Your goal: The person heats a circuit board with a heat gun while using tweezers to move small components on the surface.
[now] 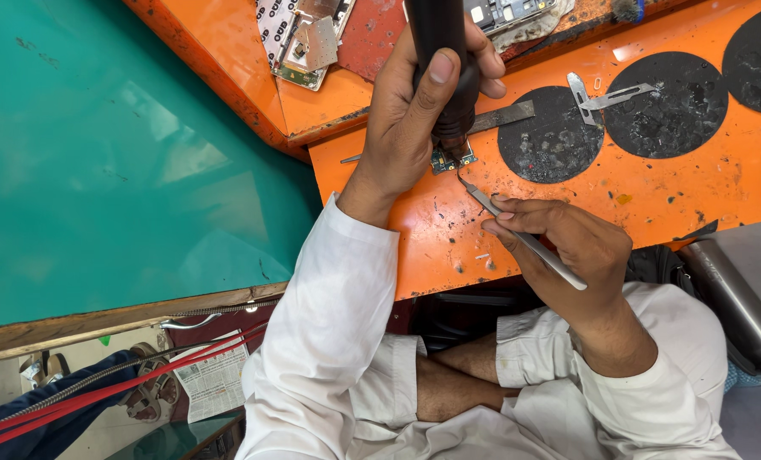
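Note:
My left hand [415, 111] grips a thick black hot-air tool handle [438, 51], its nozzle pointing down at a small circuit board piece [450, 158] on the orange workbench [653, 192]. My right hand [564, 243] holds slim metal tweezers [517, 234] like a pen. Their tip reaches toward the small board from the lower right. Both arms wear white sleeves.
Black round pads [551, 136] mark the bench, with metal tweezers [615, 95] lying across two. An opened phone board [304, 38] sits on the raised orange shelf. A teal surface [99, 153] lies to the left, a steel cylinder [738, 298] at right.

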